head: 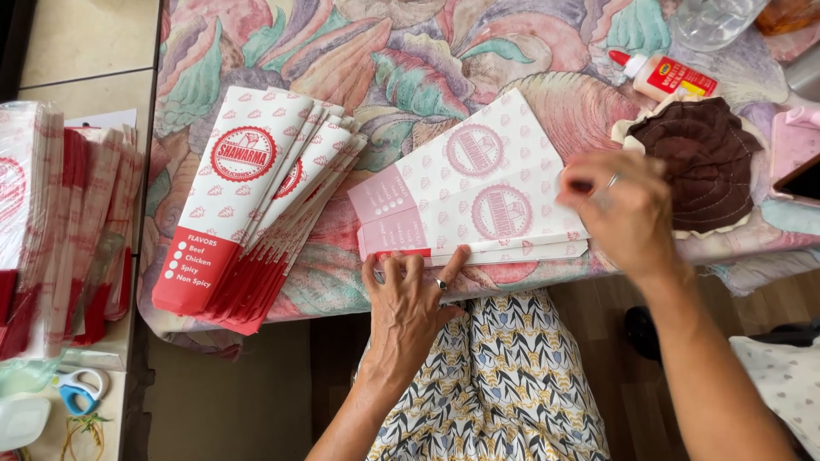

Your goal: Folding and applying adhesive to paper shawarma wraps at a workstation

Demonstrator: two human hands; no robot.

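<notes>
A person's left hand presses flat, fingers spread, on the near edge of a white-and-pink printed paper sleeve lying lengthwise along the bench. The right hand, blurred, pinches the sleeve's right end. A fanned stack of red-and-white sleeves lies left of it.

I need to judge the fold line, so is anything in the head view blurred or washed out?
Head view: the right hand is motion-blurred, fingers smeared; the left hand and the printed paper sleeve under it are sharp; even soft daylight, no hard shadows; mild glare on the plastic bottle at the top edge.
</notes>
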